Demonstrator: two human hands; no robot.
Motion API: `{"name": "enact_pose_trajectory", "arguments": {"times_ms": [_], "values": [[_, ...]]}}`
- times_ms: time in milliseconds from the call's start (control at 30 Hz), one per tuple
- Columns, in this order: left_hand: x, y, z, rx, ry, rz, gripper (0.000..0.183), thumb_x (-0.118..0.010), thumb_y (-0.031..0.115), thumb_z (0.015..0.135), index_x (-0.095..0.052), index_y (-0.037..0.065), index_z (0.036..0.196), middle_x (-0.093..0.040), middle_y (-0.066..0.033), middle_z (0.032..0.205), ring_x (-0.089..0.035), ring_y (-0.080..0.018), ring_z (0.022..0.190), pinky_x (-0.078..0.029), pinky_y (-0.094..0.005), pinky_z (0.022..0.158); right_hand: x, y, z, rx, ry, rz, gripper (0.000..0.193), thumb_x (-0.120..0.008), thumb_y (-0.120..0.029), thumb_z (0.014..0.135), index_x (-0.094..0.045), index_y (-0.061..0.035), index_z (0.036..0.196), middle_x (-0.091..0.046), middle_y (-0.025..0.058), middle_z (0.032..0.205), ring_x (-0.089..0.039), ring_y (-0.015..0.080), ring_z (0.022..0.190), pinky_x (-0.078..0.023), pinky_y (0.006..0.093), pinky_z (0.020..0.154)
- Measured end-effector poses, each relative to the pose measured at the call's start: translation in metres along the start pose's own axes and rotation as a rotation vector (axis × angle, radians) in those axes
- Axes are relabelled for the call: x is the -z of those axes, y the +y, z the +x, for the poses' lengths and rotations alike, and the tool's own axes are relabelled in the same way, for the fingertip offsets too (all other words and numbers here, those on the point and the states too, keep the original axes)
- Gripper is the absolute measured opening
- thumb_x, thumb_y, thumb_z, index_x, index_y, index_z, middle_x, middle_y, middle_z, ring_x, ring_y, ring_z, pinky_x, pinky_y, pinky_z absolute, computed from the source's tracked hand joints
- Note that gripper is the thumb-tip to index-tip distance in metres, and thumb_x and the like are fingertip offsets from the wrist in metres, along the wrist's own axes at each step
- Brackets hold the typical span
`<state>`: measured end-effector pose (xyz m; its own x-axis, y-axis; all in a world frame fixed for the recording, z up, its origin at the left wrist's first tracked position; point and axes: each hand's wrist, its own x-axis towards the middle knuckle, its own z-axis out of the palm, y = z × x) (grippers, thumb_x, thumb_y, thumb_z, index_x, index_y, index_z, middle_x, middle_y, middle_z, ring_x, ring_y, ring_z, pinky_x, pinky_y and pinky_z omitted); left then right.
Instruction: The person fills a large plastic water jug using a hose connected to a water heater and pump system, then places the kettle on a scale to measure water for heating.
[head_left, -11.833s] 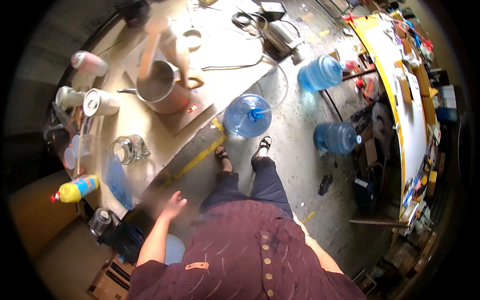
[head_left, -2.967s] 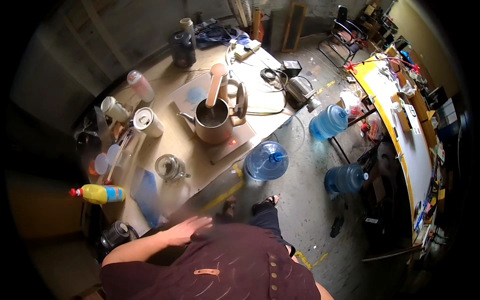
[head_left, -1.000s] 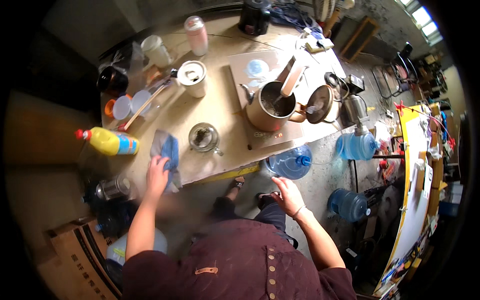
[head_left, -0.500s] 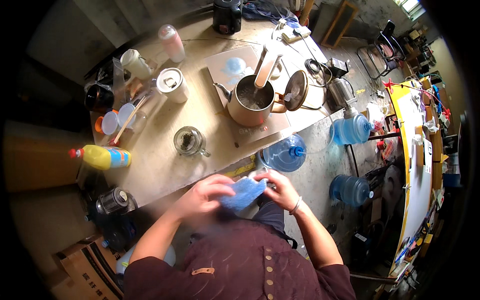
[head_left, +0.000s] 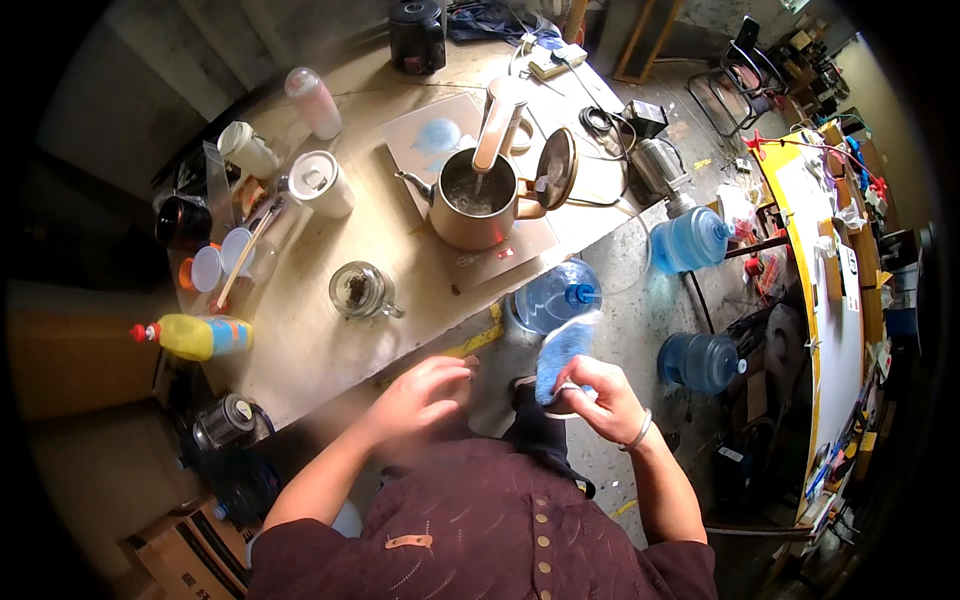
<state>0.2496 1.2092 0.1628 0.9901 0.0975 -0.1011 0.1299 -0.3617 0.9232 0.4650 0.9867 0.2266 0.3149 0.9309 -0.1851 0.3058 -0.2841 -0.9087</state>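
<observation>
My right hand (head_left: 607, 402) grips the lower end of a blue cloth (head_left: 561, 355) with a white edge, held up in front of me beyond the table's near edge. Its exact kind is hard to make out. My left hand (head_left: 418, 397) holds nothing, with thumb and fingers apart, close to that edge. Farther in, a glass mug (head_left: 362, 291) has dark bits at its bottom. A kettle (head_left: 470, 222) stands uncovered on a flat heating plate (head_left: 520, 245), its lid (head_left: 556, 168) tipped back by the handle. Water runs into it from a pump spout (head_left: 494, 135).
On the table's left are a white canister (head_left: 320, 185), plastic lids, a yellow bottle (head_left: 192, 336) and a pink-tinted bottle (head_left: 313, 104). Blue water jugs (head_left: 690, 240) stand on the floor to the right. A black pot (head_left: 417, 38) sits at the back.
My left hand has let go of the blue cloth. My right hand has carried it right, and it now stands upright from the fingers. The whole view has shifted slightly.
</observation>
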Motion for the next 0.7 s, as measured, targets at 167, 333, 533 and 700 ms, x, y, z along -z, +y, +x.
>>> {"name": "enact_pose_trajectory", "arguments": {"times_ms": [167, 333, 533, 700], "values": [[-0.005, -0.015, -0.005, 0.06, 0.012, 0.056, 0.042, -0.068, 0.013, 0.081, -0.056, 0.004, 0.121, -0.057, -0.0145, 0.119, -0.056, -0.0311, 0.111, -0.044, -0.0376, 0.096, 0.015, -0.037, -0.018, 0.089, -0.004, 0.239, 0.012, -0.056, -0.003, 0.085, -0.059, 0.0009, 0.096, -0.06, 0.0114, 0.091, -0.059, 0.0224, 0.08, -0.047, 0.0313, 0.073], [-0.016, -0.029, -0.005, 0.112, -0.044, 0.067, 0.041, -0.068, 0.013, 0.08, -0.058, 0.003, 0.118, -0.059, -0.0159, 0.116, -0.057, -0.0315, 0.109, -0.045, -0.0375, 0.095, 0.024, -0.097, -0.028, 0.354, -0.248, 0.682, 0.015, -0.06, -0.003, 0.088, -0.06, 0.0011, 0.103, -0.059, 0.0173, 0.102, -0.059, 0.0313, 0.094, -0.046, 0.0404, 0.085], [-0.019, -0.031, -0.003, 0.148, -0.039, 0.112, 0.043, -0.069, 0.009, 0.076, -0.058, 0.0, 0.116, -0.06, -0.0163, 0.113, -0.058, -0.0316, 0.106, -0.046, -0.0369, 0.092, 0.002, -0.161, -0.016, 0.587, -0.186, 0.831, 0.022, -0.05, -0.013, 0.094, -0.049, 0.0036, 0.108, -0.052, 0.0215, 0.097, -0.054, 0.034, 0.087, -0.046, 0.0447, 0.08], [-0.013, -0.037, -0.01, 0.166, 0.005, 0.13, 0.039, -0.066, 0.007, 0.077, -0.059, 0.0, 0.115, -0.061, -0.0169, 0.111, -0.059, -0.032, 0.104, -0.047, -0.0372, 0.091, -0.002, -0.168, -0.009, 0.501, -0.084, 1.114, 0.022, -0.043, -0.015, 0.095, -0.051, 0.0055, 0.095, -0.053, 0.024, 0.091, -0.054, 0.0345, 0.083, -0.045, 0.045, 0.08]]}}
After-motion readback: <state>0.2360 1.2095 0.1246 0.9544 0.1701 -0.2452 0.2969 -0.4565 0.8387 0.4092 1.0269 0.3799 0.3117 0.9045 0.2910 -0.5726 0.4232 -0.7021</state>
